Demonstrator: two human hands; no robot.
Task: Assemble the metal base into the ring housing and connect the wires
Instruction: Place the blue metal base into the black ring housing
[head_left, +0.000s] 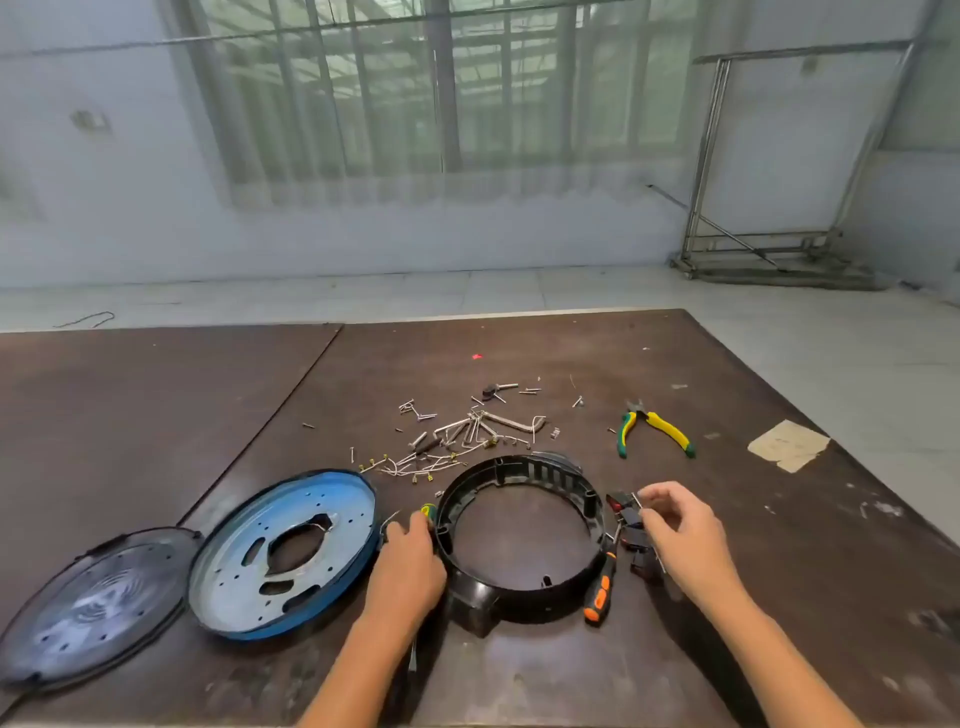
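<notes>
Two bare hands flank the ring housing (519, 597), a round black plastic band with a slotted far wall, lying flat on the dark, scuffed table (727, 374). Against the housing's left wall, the left hand (410, 564) curls round a green-and-yellow handle (427, 512), which the fingers mostly hide. Just right of the housing, the right hand (683, 532) bends its fingers over small black parts (631, 535); whether it pinches one cannot be told. Left of the housing and apart from it lies the metal base (244, 587), a perforated disc with a blue rim. Thin tangled wires (457, 441) lie beyond the housing. An orange-and-black screwdriver (600, 590) rests at its right wall.
</notes>
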